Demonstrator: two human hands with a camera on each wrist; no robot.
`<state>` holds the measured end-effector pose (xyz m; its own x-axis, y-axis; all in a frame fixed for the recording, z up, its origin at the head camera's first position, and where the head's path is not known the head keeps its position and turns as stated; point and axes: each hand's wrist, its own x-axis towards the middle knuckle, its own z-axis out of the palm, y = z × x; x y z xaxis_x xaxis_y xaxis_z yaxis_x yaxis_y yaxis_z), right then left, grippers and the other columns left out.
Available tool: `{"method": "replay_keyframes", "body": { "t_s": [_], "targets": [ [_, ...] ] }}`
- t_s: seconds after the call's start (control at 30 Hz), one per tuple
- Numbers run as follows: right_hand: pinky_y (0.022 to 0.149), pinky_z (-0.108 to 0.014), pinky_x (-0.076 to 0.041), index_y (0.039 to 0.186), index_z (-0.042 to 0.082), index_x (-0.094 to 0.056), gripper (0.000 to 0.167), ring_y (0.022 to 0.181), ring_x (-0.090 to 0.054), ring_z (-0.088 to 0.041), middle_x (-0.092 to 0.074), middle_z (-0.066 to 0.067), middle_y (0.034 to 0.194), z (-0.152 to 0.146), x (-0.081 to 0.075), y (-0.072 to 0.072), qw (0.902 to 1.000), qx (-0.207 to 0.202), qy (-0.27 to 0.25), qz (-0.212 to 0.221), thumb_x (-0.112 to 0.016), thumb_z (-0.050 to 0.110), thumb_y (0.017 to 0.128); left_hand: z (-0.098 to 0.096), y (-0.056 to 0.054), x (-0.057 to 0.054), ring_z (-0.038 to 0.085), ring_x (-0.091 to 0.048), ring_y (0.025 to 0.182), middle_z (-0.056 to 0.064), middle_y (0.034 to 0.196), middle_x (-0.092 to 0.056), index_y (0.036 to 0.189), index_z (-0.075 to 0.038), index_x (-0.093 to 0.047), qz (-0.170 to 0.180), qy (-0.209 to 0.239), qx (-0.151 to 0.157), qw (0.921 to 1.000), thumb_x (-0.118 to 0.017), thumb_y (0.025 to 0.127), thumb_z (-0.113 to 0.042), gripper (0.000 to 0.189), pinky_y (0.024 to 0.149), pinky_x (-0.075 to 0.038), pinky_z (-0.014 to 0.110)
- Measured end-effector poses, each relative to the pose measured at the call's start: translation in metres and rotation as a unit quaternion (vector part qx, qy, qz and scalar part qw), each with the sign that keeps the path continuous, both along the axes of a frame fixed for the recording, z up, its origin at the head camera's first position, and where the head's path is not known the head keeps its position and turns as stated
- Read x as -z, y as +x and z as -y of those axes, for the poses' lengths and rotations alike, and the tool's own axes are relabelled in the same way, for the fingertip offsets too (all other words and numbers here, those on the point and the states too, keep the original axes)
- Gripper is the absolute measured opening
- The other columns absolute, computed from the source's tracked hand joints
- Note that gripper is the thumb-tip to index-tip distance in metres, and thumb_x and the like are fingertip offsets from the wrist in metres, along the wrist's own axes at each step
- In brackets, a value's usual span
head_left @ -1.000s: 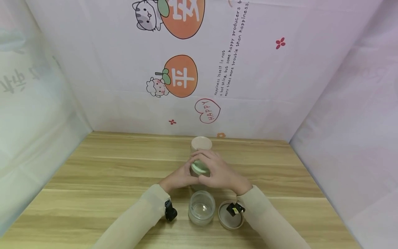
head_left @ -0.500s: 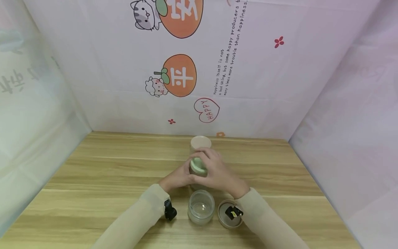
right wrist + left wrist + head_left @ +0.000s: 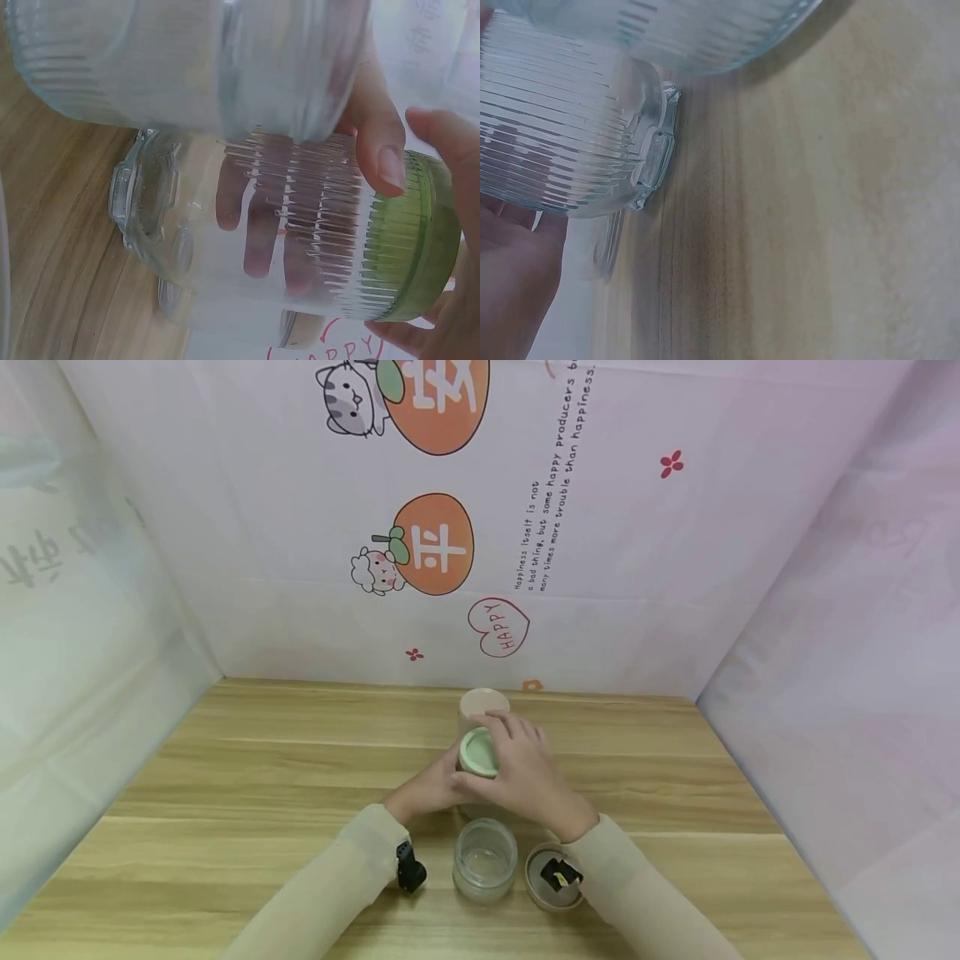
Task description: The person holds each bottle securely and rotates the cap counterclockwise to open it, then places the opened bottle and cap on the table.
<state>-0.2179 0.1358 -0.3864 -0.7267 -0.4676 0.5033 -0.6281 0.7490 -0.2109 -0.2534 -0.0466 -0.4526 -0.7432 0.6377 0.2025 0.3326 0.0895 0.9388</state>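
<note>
A ribbed clear glass jar (image 3: 199, 247) with a green lid (image 3: 478, 753) stands in the middle of the table, mostly covered by the hands in the head view. My left hand (image 3: 429, 790) grips the jar's body from the left, its fingers showing through the glass in the right wrist view and its thumb close to the lid. On the other side, my right hand (image 3: 525, 777) curls thumb and fingers around the edge of the green lid. The lid sits over the jar's mouth. Nearer the body is an uncovered glass jar (image 3: 485, 864), upright.
Right of the uncovered jar lies a loose round lid (image 3: 537, 885), inner side up, partly behind the right wrist's camera. A jar with a pale pink lid (image 3: 483, 702) stands behind the hands, near the printed cloth wall (image 3: 600, 635). Cloth also borders both sides of the wooden table (image 3: 285, 777).
My right hand has turned on the green lid and shifted slightly away from the body, so more of the lid's top shows. The left hand keeps its hold; the other jars stay put.
</note>
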Motion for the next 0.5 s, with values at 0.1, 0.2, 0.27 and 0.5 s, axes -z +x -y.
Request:
{"method": "replay_keyframes", "body": {
  "t_s": [0.1, 0.2, 0.27, 0.5],
  "targets": [
    [0.096, -0.054, -0.042, 0.140, 0.012, -0.054, 0.081, 0.123, -0.051, -0.033, -0.054, -0.015, 0.136, 0.0002, -0.0008, -0.0001, 1.0000, 0.008, -0.004, 0.001, -0.076, 0.062, 0.079, -0.0007, 0.0008, -0.0008, 0.022, -0.042, 0.137, 0.007, 0.155, -0.037, 0.160, -0.026, -0.012, 0.017, 0.015, 0.006, 0.9997, -0.076, 0.090, -0.012, 0.096, 0.112, -0.036, 0.040],
    [0.097, -0.054, -0.043, 0.140, 0.013, -0.053, 0.080, 0.123, -0.051, -0.032, -0.054, -0.014, 0.136, -0.0007, -0.0008, -0.0007, 0.9999, 0.011, -0.004, 0.006, -0.077, 0.060, 0.080, -0.0009, 0.0009, -0.0005, 0.022, -0.043, 0.136, 0.006, 0.154, -0.038, 0.160, -0.025, -0.013, 0.029, 0.021, 0.005, 0.9993, -0.076, 0.090, -0.012, 0.095, 0.111, -0.037, 0.040],
    [0.097, -0.054, -0.043, 0.140, 0.013, -0.053, 0.080, 0.123, -0.051, -0.032, -0.054, -0.013, 0.135, -0.0018, -0.0006, -0.0008, 0.9999, 0.010, -0.004, 0.011, -0.076, 0.060, 0.080, -0.0009, 0.0007, 0.0002, 0.021, -0.043, 0.136, 0.006, 0.154, -0.038, 0.160, -0.024, -0.013, 0.030, 0.017, -0.002, 0.9994, -0.076, 0.090, -0.014, 0.095, 0.111, -0.037, 0.040],
    [0.095, -0.051, -0.045, 0.139, 0.015, -0.055, 0.078, 0.117, -0.053, -0.029, -0.055, -0.010, 0.129, -0.0062, -0.0005, -0.0005, 0.9997, 0.012, -0.008, 0.020, -0.078, 0.059, 0.079, -0.0023, -0.0005, 0.0015, 0.021, -0.043, 0.135, 0.004, 0.153, -0.038, 0.160, -0.028, -0.012, 0.024, 0.017, -0.002, 0.9996, -0.078, 0.088, -0.016, 0.099, 0.110, -0.038, 0.042]
  ]
}}
